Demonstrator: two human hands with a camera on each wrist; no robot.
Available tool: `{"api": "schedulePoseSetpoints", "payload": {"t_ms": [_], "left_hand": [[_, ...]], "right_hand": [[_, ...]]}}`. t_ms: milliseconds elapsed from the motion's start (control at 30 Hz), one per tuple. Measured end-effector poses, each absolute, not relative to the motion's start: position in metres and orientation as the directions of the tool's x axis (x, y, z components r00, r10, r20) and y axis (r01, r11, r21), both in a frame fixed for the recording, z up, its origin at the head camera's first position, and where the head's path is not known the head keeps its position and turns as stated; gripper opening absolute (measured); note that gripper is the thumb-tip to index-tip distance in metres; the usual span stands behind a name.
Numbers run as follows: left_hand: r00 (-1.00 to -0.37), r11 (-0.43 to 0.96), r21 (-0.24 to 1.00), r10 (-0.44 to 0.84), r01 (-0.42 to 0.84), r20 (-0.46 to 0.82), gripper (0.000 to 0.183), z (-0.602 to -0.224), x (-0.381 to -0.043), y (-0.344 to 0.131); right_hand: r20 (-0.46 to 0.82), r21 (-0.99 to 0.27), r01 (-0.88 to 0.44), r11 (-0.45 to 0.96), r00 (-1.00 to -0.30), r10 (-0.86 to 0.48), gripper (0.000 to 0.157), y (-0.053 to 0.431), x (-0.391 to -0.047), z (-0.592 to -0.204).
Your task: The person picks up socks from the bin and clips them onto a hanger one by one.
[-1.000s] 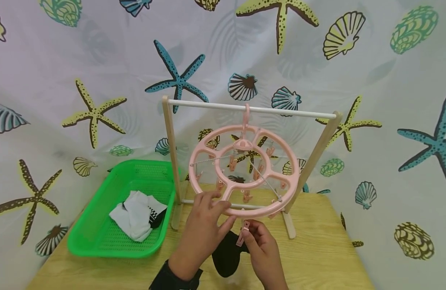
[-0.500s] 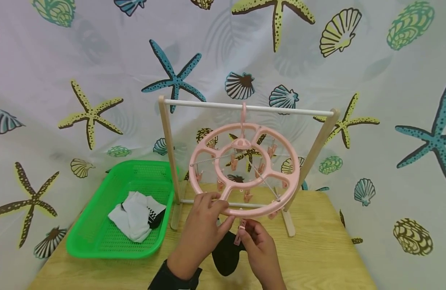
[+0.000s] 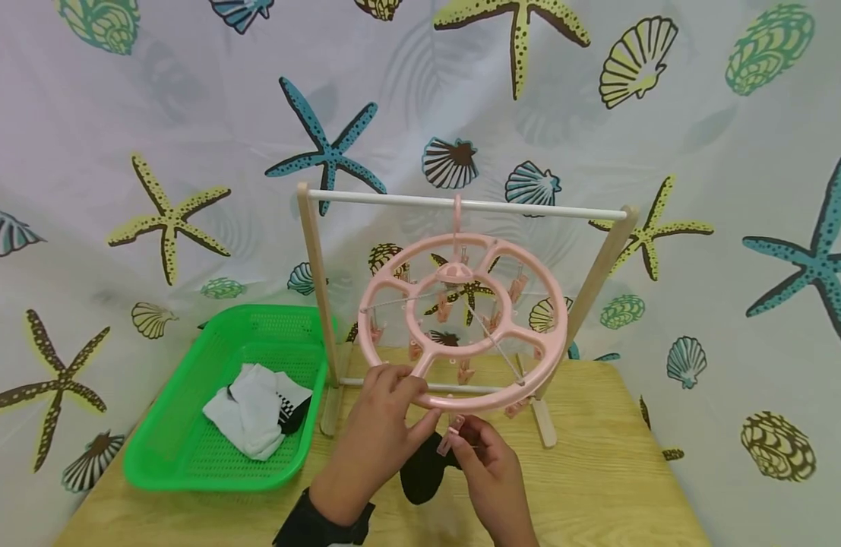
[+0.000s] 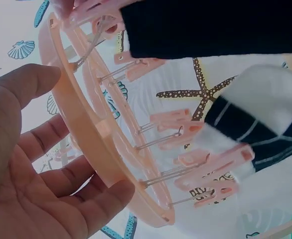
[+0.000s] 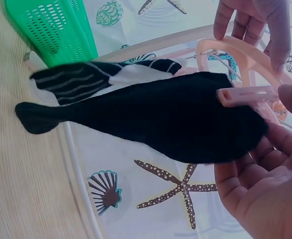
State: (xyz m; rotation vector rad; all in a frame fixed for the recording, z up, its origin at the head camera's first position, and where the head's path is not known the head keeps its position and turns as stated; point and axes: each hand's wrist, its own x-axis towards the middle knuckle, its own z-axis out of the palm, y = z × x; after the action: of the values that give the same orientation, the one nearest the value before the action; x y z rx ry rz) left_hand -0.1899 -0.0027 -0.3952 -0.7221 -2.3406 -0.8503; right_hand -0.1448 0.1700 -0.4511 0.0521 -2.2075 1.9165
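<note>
A pink round clip hanger (image 3: 475, 403) hangs by its hook from a rack. My left hand (image 3: 382, 425) holds its near rim, the thumb on one side and the fingers on the other in the left wrist view. Just below the rim, my right hand (image 3: 494, 475) pinches a pink clothespin (image 5: 248, 95). The clothespin lies over the wide end of a black sock (image 5: 151, 117), whose toe dangles; fingers of the right hand are behind the fabric. A black-and-white striped sock (image 5: 81, 82) hangs from the hanger beside it. Several other clothespins dangle inside the ring.
The rack has a white top bar (image 3: 393, 199) and wooden legs standing on the wooden table (image 3: 598, 471). At the left sits a green basket (image 3: 188, 456) with white socks (image 3: 256, 403) in it. A shell-patterned curtain (image 3: 700, 251) hangs behind.
The clothespin's lower end has tilted to the left in my right hand. The black sock has risen slightly. My left hand stays on the rim.
</note>
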Motion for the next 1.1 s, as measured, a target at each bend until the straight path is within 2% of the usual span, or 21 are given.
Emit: {"api": "schedulePoseSetpoints", "payload": {"t_ms": [333,533,633,900,1000,1100], "left_hand": [[-0.702,0.692,0.364,0.289,0.623,0.651,0.026,-0.392,-0.189,-0.013],[-0.712,0.697,0.360,0.307,0.620,0.632,0.027,-0.389,-0.189,-0.015],[-0.720,0.699,0.363,0.313,0.616,0.620,0.027,-0.388,-0.189,-0.015],[-0.735,0.692,0.371,0.346,0.619,0.583,0.024,-0.387,-0.192,-0.014],[-0.726,0.711,0.345,0.333,0.612,0.602,0.029,-0.387,-0.192,-0.018],[-0.713,0.711,0.337,0.324,0.617,0.622,0.033,-0.386,-0.192,-0.023]], "right_hand": [[0.144,-0.975,-0.113,0.192,-0.976,0.161,0.029,0.177,-0.140,-0.453],[0.233,-0.954,-0.182,0.238,-0.951,0.205,0.016,0.179,-0.137,-0.448],[0.267,-0.955,-0.219,0.202,-0.930,0.254,0.014,0.182,-0.135,-0.440],[0.217,-0.976,-0.197,0.093,-0.852,0.476,0.022,0.201,-0.138,-0.427],[0.172,-0.985,-0.153,0.080,-0.842,0.511,0.026,0.207,-0.144,-0.426],[0.133,-0.991,-0.119,0.058,-0.864,0.486,0.031,0.213,-0.151,-0.425]]}}
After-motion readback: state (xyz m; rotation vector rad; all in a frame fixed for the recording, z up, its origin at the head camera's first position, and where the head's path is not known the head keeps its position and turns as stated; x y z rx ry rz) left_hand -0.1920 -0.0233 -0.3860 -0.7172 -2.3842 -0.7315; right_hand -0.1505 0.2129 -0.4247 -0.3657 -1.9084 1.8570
